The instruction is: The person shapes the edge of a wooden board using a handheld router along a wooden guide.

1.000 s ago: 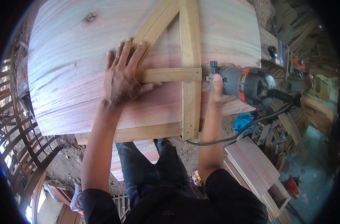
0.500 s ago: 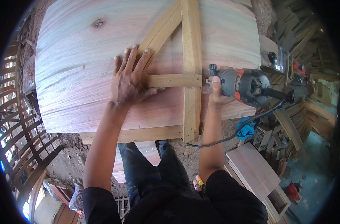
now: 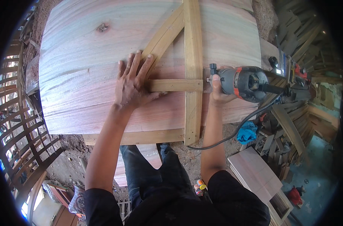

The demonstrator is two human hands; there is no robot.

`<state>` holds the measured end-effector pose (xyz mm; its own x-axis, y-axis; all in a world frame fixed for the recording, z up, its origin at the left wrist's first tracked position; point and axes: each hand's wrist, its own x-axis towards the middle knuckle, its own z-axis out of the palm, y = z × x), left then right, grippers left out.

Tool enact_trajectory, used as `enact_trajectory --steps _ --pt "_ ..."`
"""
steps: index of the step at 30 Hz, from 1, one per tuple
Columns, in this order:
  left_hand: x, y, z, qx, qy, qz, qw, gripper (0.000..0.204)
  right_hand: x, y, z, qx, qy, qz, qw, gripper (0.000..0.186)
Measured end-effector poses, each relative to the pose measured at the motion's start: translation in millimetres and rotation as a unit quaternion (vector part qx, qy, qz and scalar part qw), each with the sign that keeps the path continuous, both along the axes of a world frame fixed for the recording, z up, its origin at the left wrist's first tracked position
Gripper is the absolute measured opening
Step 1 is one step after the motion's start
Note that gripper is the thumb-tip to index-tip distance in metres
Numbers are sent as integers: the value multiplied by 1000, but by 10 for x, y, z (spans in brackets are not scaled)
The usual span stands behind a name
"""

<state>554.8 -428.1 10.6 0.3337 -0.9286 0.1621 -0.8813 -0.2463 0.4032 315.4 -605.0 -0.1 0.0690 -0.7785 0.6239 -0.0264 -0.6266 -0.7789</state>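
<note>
My left hand (image 3: 131, 86) lies flat with spread fingers, pressing on a wooden guide frame and the panel under it. The frame has a long upright batten (image 3: 193, 45), a short crosspiece (image 3: 173, 85) and a slanting brace (image 3: 162, 35). My right hand (image 3: 219, 92) grips a trim router (image 3: 241, 83), dark grey with an orange band, just right of the upright batten. Its thumb shows on the near side; most of the other fingers are hidden behind the tool. Beneath everything is a broad pale-pink wooden panel (image 3: 77, 75). The router's bit cannot be seen.
A black cord (image 3: 231, 140) loops from the router across my right forearm. At the right lie a blue cloth (image 3: 247, 132), stacked boards (image 3: 256, 173) and wood scraps. A slatted wooden structure (image 3: 13, 101) stands at the left. Another batten (image 3: 152, 136) runs along the panel's near edge.
The router, in my right hand, has shifted slightly farther away along the upright batten. My left hand keeps its place on the guide; the whole view has moved a little.
</note>
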Motion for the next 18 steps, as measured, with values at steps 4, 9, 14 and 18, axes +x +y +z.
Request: enact_trajectory --steps 4,9,14,18 --pt "-1 2 10 8 -4 0 1000 126 49 -28 32 5 0 -5 1000 73" --pt "-11 -3 16 7 2 4 1000 126 102 -100 43 -21 -6 -6 1000 71" --pt "-25 -6 17 18 -4 9 1000 126 147 -143 60 -19 -16 -5 1000 70" --pt "-30 -1 11 25 -10 10 1000 125 182 -170 87 -12 -14 7 1000 73"
